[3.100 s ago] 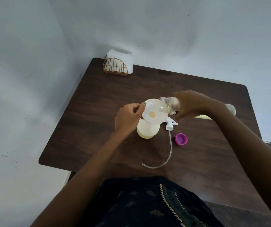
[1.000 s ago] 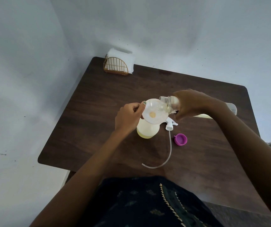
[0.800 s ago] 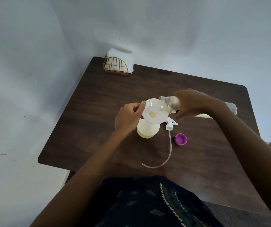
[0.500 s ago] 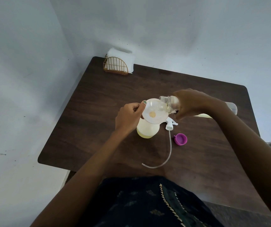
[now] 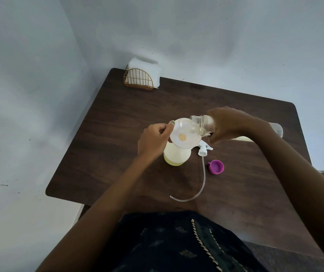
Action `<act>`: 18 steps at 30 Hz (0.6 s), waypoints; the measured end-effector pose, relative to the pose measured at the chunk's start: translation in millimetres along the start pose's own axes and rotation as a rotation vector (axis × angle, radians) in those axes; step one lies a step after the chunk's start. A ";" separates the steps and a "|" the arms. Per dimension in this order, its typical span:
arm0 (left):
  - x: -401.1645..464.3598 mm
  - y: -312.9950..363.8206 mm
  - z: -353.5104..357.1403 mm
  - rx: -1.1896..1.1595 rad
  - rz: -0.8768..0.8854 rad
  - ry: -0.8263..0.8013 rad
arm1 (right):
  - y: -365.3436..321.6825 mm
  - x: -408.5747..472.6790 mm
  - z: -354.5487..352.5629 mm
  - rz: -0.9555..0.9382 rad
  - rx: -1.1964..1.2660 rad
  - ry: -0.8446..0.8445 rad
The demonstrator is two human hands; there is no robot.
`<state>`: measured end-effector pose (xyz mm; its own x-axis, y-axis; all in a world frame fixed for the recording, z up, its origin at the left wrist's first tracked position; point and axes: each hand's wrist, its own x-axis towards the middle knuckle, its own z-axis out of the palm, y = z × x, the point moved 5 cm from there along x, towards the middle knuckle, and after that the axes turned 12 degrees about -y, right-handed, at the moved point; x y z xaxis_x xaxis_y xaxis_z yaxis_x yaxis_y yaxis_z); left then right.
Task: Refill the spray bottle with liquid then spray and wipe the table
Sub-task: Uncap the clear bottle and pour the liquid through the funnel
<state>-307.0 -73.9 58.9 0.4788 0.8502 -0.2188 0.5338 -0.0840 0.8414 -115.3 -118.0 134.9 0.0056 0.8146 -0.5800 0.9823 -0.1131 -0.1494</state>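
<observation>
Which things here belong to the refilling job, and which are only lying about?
In use: spray bottle, funnel, refill bottle, left hand, right hand, spray head, purple cap.
Lying about: napkin holder, napkins.

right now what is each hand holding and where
Left hand pinches the funnel by its rim; right hand grips the tilted refill bottle around its body.
</observation>
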 end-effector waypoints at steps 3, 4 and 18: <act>0.3 0.9 -0.5 -0.012 0.004 -0.006 | 1.0 0.0 0.3 -0.011 0.001 0.000; 0.2 1.5 -0.4 -0.014 0.006 -0.008 | 1.4 0.3 0.2 -0.015 0.000 0.002; -0.2 0.7 -0.3 0.001 -0.024 -0.005 | -0.9 -9.2 -1.6 -0.198 0.367 0.035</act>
<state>-306.9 -74.0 59.7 0.4695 0.8492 -0.2416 0.5456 -0.0639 0.8356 -115.9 -124.5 141.6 -0.1643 0.8590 -0.4849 0.8329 -0.1426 -0.5348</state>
